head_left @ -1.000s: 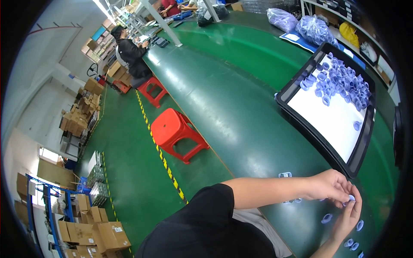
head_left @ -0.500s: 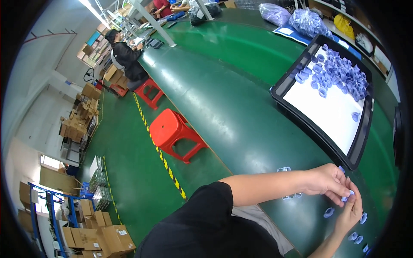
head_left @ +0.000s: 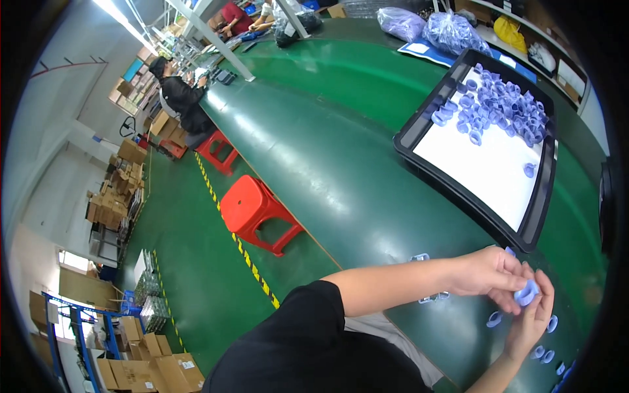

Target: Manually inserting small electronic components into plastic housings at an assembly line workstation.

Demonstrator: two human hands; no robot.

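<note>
My left hand (head_left: 488, 274) reaches across from the left, thumb and fingers closed on a small blue-purple plastic ring-shaped piece (head_left: 526, 293). My right hand (head_left: 538, 308) comes up from the lower edge, its fingers curled round the same piece from the other side. Another blue-purple bit (head_left: 510, 251) shows just behind the left hand; whether a finger touches it I cannot tell. On the green table around the hands lie several like pieces, one ring (head_left: 494, 319) below the left hand and one (head_left: 552, 323) beside the right wrist.
A black tray (head_left: 452, 190) with a white liner stands beyond my hands, with a heap of blue-purple pieces (head_left: 501, 105). Clear plastic parts (head_left: 434, 297) lie under my left forearm. Stuffed bags (head_left: 452, 33) sit at the back. A red stool (head_left: 246, 203) and a seated person (head_left: 180, 98) are left.
The ring-shaped piece between my hands has turned, so more of its opening shows. My hands stay close together. The whole view has shifted slightly, the tray and table moving left in it.
</note>
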